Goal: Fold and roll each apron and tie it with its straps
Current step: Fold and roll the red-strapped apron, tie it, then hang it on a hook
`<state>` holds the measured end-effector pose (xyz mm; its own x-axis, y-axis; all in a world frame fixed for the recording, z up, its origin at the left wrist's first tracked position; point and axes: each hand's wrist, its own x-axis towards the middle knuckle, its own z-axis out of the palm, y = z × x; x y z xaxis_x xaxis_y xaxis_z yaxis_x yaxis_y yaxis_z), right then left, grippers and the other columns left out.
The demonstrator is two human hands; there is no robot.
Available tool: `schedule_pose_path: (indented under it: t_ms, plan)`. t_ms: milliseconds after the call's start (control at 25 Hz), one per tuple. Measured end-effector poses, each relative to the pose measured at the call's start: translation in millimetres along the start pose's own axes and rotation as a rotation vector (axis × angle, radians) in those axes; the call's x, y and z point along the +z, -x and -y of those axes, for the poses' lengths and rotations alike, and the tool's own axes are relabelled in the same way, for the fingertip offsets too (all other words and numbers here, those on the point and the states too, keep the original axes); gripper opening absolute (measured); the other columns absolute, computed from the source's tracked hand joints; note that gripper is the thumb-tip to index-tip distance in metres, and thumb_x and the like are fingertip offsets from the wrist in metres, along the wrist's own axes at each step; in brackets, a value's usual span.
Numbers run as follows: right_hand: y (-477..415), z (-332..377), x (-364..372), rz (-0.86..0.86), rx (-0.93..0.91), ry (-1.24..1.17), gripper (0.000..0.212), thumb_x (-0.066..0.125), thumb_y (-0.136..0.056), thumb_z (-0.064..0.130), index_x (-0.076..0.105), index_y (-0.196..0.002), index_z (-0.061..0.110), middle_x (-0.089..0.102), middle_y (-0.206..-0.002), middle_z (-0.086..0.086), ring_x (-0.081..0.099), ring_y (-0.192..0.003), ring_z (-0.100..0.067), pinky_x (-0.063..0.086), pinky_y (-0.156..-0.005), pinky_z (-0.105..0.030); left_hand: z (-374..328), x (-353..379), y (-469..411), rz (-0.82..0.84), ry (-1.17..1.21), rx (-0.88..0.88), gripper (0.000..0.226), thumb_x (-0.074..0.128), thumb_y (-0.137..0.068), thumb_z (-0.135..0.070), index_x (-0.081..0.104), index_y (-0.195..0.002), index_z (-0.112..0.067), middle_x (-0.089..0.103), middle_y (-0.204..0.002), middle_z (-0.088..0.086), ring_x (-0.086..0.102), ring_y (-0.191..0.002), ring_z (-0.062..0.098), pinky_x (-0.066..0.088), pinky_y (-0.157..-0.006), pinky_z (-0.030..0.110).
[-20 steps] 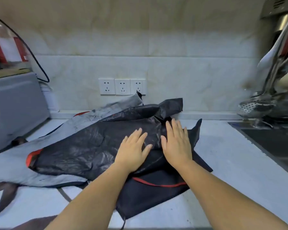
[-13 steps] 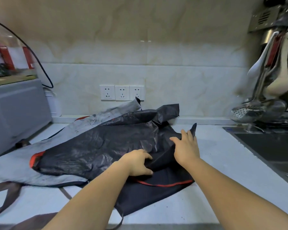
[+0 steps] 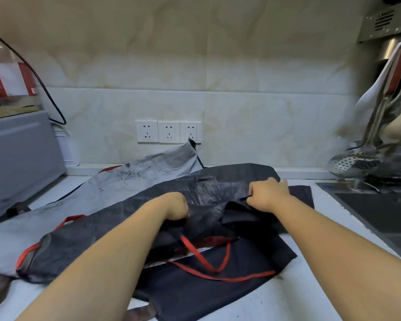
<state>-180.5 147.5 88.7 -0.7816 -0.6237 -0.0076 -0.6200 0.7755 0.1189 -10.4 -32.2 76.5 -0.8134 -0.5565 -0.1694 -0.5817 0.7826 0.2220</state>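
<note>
1. The counter [image 3: 299,295] is seen to run from a grey appliance [image 3: 14,158] at its left edge to a sink [image 3: 380,216] at its right edge; three sockets [image 3: 168,132] are set in the wall behind.
2. A grey apron [image 3: 130,181] is spread from the back edge toward the left edge, partly covered by the dark one.
3. A dark apron [image 3: 206,293] with red trim is heaped at the counter's middle, reaching the front edge; a red strap [image 3: 199,256] is looped on it.
4. The left hand [image 3: 175,206] is closed into a fist, bunching the dark cloth.
5. The right hand [image 3: 267,193] is closed too, a fold of the dark apron being pinched near the back.
</note>
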Motion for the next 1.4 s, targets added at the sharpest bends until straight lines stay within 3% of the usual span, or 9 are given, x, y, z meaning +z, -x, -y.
schedule_pose_path:
  t_ms: [80,160,320,440,600,840,1040,1160,1400]
  plan:
    - [-9.0,-3.2,25.2,0.034,0.072,0.053,0.04,0.042,-0.096,0.04,0.043,-0.134,0.029,0.044,-0.139,-0.006,0.032,-0.133,-0.031,0.012,-0.11,-0.064,-5.3,24.0,-3.5,-0.315,-0.178,-0.022,0.035,0.049,-0.096,-0.037,0.052,-0.126,-0.018,0.056,-0.128,0.006,0.051,-0.119,0.029,0.042,-0.093,0.04]
    - [-10.7,-7.8,46.8,-0.048,0.16,-0.07,0.041,0.031,-0.101,0.04,0.039,-0.139,0.027,0.041,-0.143,-0.007,0.032,-0.133,-0.031,0.014,-0.111,-0.063,-24.2,48.1,-4.3,-0.416,-0.131,0.13,0.039,0.041,-0.098,-0.048,0.052,-0.126,-0.024,0.056,-0.127,0.003,0.051,-0.119,0.028,0.043,-0.094,0.041]
    - [-8.3,-26.6,58.6,-0.173,0.307,-0.327,0.041,0.024,-0.101,0.035,0.048,-0.132,0.022,0.053,-0.129,-0.008,0.044,-0.121,-0.03,0.032,-0.103,-0.047,-58.7,68.1,-10.6,0.068,0.21,0.266,0.083,0.048,-0.073,-0.084,0.043,-0.14,-0.035,0.043,-0.143,-0.004,0.043,-0.131,0.022,0.037,-0.108,0.045]
    - [-7.8,-54.4,66.0,-0.105,0.399,-0.452,0.041,0.028,-0.1,0.034,0.047,-0.133,0.018,0.051,-0.132,-0.01,0.046,-0.121,-0.032,0.035,-0.097,-0.041,-67.1,73.4,-18.0,0.256,0.121,0.35,0.109,0.066,-0.056,-0.081,0.025,-0.149,-0.04,0.027,-0.153,-0.006,0.027,-0.142,0.024,0.028,-0.115,0.048]
    - [-5.4,-81.3,79.8,0.023,0.447,-0.446,0.043,0.035,-0.098,0.041,0.052,-0.125,0.012,0.055,-0.129,-0.012,0.051,-0.116,-0.034,0.041,-0.089,-0.037,-80.3,77.4,-22.5,0.284,0.111,0.389,0.098,0.069,-0.068,-0.073,0.028,-0.149,-0.036,0.03,-0.152,-0.003,0.028,-0.14,0.025,0.029,-0.115,0.045]
    - [-1.5,-91.2,94.7,0.177,0.527,-0.441,0.023,0.046,-0.094,0.033,0.055,-0.101,0.013,0.06,-0.116,-0.01,0.056,-0.099,-0.028,0.044,-0.079,-0.031,-74.3,96.0,-25.3,0.187,0.118,0.306,0.078,0.033,-0.087,-0.077,0.023,-0.152,-0.036,0.026,-0.159,-0.001,0.021,-0.145,0.028,0.023,-0.118,0.045]
    - [-0.3,-86.1,85.9,0.238,0.55,-0.548,0.033,0.05,-0.093,0.041,0.056,-0.101,0.009,0.059,-0.107,-0.008,0.057,-0.101,-0.029,0.048,-0.094,-0.036,-70.9,95.9,-29.2,0.154,0.118,0.239,0.072,0.026,-0.092,-0.071,0.023,-0.153,-0.032,0.03,-0.157,0.005,0.022,-0.145,0.03,0.021,-0.118,0.044]
    - [2.5,-91.2,80.2,0.239,0.548,-0.481,0.016,0.052,-0.092,0.023,0.055,-0.087,0.008,0.053,-0.08,-0.006,0.054,-0.074,-0.023,0.047,-0.072,-0.029,-73.9,95.1,-30.5,0.177,0.102,0.227,0.069,0.023,-0.094,-0.069,0.02,-0.154,-0.034,0.028,-0.158,0.007,0.02,-0.145,0.032,0.02,-0.118,0.045]
    - [27.6,-124.2,63.0,0.337,0.633,-0.242,0.018,0.048,-0.091,0.02,0.053,-0.075,0.014,0.053,-0.077,-0.002,0.054,-0.071,-0.02,0.042,-0.067,-0.027,-89.3,98.3,-24.1,0.206,-0.002,0.234,0.077,0.029,-0.091,-0.073,0.015,-0.155,-0.032,0.012,-0.163,0.005,0.009,-0.149,0.03,0.015,-0.12,0.045]
